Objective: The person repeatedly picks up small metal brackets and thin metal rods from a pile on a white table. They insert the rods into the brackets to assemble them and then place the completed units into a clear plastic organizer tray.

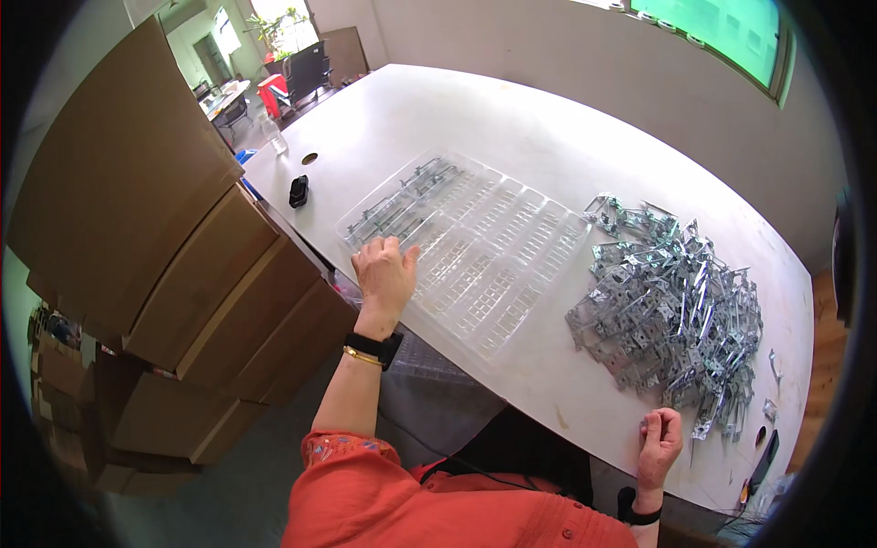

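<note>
The clear plastic compartment tray (475, 242) lies flat on the white table (521, 384), left of a large heap of galvanized metal brackets (676, 315). By the look of it, the work is at an early stage: long metal pieces (416, 192) lie in the tray's left-end compartments, while the columns farther right show only molded recesses with no metal in them. Most of the brackets remain loose in the heap, and a stray bracket (776, 367) sits just beyond its right side.

The person's left hand (385, 274) is over the tray's near-left edge, knuckles up and fingers bent; its fingertips are out of sight, so whether it grips or merely rests cannot be told. The right hand (660, 447) is at the table's near edge, just beside the heap, curled into a loose fist; nothing shows protruding from it, though its palm is hidden.

Glare blurs the tray's recesses, overlapping brackets defy counting, and a clear plastic bag (776, 507) at lower right is partly lost in the dark rim.
</note>
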Motion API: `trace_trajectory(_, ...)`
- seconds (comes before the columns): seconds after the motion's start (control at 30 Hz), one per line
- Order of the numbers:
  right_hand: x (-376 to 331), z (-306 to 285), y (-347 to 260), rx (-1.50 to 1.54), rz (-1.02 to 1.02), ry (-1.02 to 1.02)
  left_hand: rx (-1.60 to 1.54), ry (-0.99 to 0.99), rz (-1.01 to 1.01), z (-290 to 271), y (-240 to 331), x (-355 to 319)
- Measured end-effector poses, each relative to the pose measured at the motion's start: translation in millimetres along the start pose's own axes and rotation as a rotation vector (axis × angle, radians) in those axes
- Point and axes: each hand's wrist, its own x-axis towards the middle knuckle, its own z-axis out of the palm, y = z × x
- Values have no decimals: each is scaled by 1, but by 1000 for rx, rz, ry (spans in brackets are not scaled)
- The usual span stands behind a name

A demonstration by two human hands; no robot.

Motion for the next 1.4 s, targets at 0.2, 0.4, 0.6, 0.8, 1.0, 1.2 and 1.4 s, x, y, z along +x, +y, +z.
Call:
trace_trajectory(0.2,-1,-1,1,46,-11,-17,-128,132,150,-38,53,-30)
trace_trajectory(0.4,-1,3,-2,55,-31,-24,-423,43,304,-44,114,-81)
trace_trajectory(0.6,1,0,3,-128,-180,-55,-620,-138,485,-23,159,-129)
trace_trajectory(0.8,2,4,-4,-181,-256,-8,-430,-122,549,-6,169,-146)
trace_trajectory(1.0,6,4,6,-206,-294,6,-452,-88,585,5,175,-155)
trace_trajectory(1.2,7,3,8,-214,-312,24,-691,-142,661,4,187,-169)
trace_trajectory(1.4,7,5,6,-189,-329,26,-774,-221,581,9,186,-169)
